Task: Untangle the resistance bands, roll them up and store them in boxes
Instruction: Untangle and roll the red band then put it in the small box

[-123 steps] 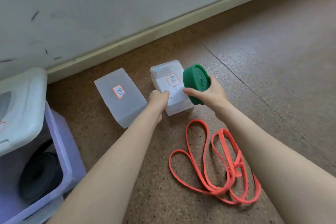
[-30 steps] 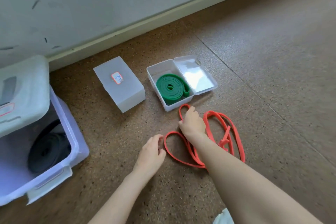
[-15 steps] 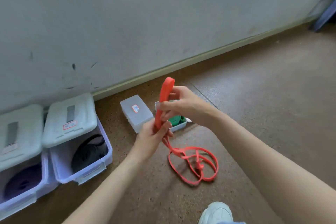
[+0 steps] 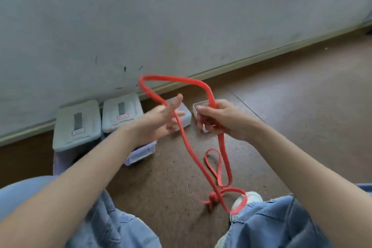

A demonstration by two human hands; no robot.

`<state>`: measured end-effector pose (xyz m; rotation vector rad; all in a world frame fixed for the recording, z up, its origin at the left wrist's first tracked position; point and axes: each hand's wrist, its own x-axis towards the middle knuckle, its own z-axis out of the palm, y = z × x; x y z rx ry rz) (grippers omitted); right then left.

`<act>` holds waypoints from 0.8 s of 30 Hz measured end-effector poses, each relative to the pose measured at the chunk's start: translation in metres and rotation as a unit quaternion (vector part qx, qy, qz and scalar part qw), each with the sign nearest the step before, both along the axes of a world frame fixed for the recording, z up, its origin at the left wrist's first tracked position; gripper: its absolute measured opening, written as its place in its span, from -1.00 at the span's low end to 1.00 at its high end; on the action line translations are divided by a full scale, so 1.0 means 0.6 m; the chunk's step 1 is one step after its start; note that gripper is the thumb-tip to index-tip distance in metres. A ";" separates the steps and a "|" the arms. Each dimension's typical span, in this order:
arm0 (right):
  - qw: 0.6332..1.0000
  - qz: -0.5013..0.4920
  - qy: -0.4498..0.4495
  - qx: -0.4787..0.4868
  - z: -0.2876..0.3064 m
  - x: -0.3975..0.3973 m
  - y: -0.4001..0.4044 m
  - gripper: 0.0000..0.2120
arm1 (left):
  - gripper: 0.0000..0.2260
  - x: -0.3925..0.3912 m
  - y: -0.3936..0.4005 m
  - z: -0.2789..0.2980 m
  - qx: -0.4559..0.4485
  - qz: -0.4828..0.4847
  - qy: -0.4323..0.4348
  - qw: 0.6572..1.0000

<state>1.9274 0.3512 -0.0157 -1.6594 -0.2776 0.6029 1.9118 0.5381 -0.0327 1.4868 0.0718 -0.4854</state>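
A long red resistance band hangs in the air in front of me, looping up above my hands and down to a tangled knot near my shoe. My right hand grips one strand of the band in a fist. My left hand has its fingers spread, and the other strand runs across it. Behind my hands on the floor sit a closed small clear box and the corner of a second small box, mostly hidden by my right hand.
Two large lidded storage bins stand against the grey wall on the left. My knees in blue jeans fill the bottom of the view, with a white shoe by the knot. Brown speckled floor stretches right.
The view has risen and tilted up. The red band has been lifted higher and spread into a wide loop between my hands; my left hand has loosened from gripping it to spread fingers.
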 end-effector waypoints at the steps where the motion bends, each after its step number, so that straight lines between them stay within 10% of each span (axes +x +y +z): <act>1: 1.000 -0.009 -0.007 0.019 0.016 0.002 0.006 -0.72 | -0.21 -0.019 -0.010 -0.014 0.026 -0.076 0.013 0.997; 7: 0.992 -0.008 -0.052 -0.118 0.032 -0.015 0.013 -0.73 | -0.67 -0.034 -0.035 -0.034 0.012 -0.055 0.023 0.998; 12: 0.998 -0.042 -0.003 0.048 0.032 -0.024 0.023 -0.70 | -0.82 -0.056 -0.051 -0.045 0.052 -0.104 -0.053 0.992; 15: 0.993 -0.038 -0.087 -0.063 0.039 -0.012 0.021 -0.64 | -0.83 -0.060 -0.063 -0.026 0.073 -0.074 -0.070 0.992; 19: 0.963 0.165 -0.050 -0.207 0.023 -0.025 -0.014 -0.36 | -0.79 -0.023 -0.040 0.030 -0.216 0.082 0.034 0.972; 21: 0.951 0.228 -0.022 -0.210 -0.009 -0.050 -0.001 -0.44 | -0.79 -0.012 -0.036 0.052 -0.318 0.097 0.041 0.942; 24: 0.992 0.084 -0.038 -0.090 -0.035 -0.067 0.038 -0.92 | -0.65 -0.008 -0.028 0.031 -0.192 0.089 -0.014 0.977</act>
